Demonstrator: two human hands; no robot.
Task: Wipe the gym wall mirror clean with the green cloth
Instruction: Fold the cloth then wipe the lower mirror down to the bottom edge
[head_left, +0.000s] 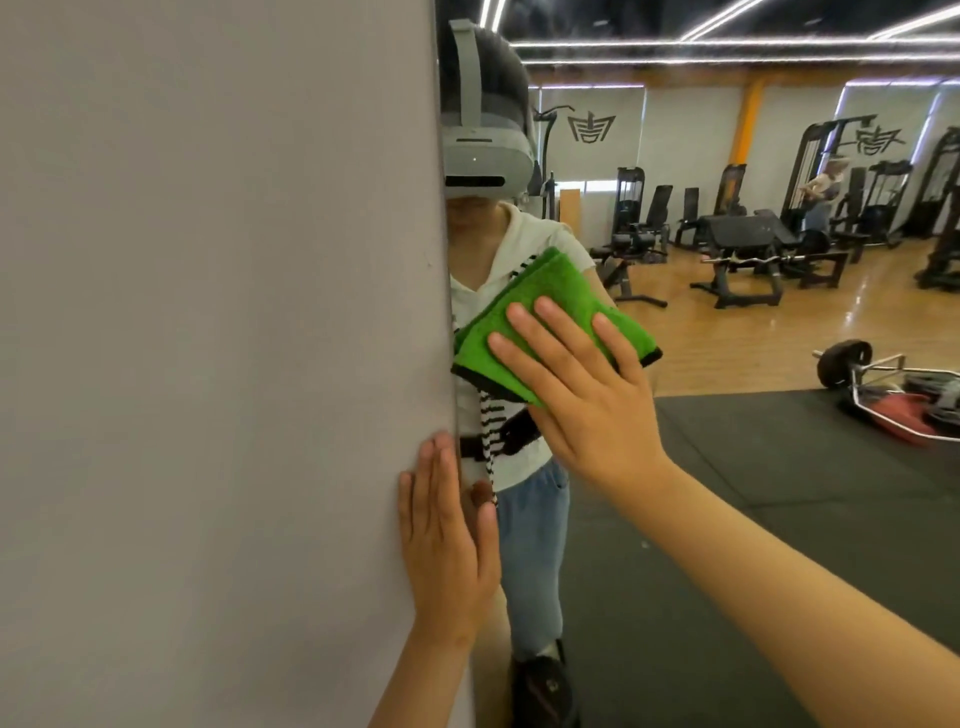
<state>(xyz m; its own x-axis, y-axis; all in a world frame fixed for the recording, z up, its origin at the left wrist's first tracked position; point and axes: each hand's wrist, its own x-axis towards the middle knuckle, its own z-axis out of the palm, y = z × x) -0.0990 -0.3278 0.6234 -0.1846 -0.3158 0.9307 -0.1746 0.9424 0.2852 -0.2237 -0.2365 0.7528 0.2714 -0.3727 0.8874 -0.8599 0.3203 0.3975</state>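
The wall mirror (727, 467) fills the right half of the view, and its left edge meets a grey wall. A folded green cloth (550, 296) with a dark border lies flat against the glass near that left edge. My right hand (582, 400) presses the cloth to the mirror with straight, spread fingers. My left hand (447, 545) rests flat on the grey wall right at the mirror's edge, with its fingers straight and pointing up. My own reflection, wearing a headset, shows behind the cloth.
The grey wall (208, 364) takes up the left half. The mirror reflects gym machines (748, 249), a barbell (852, 364) on a black floor mat, a wooden floor, and another person (823, 189) far back.
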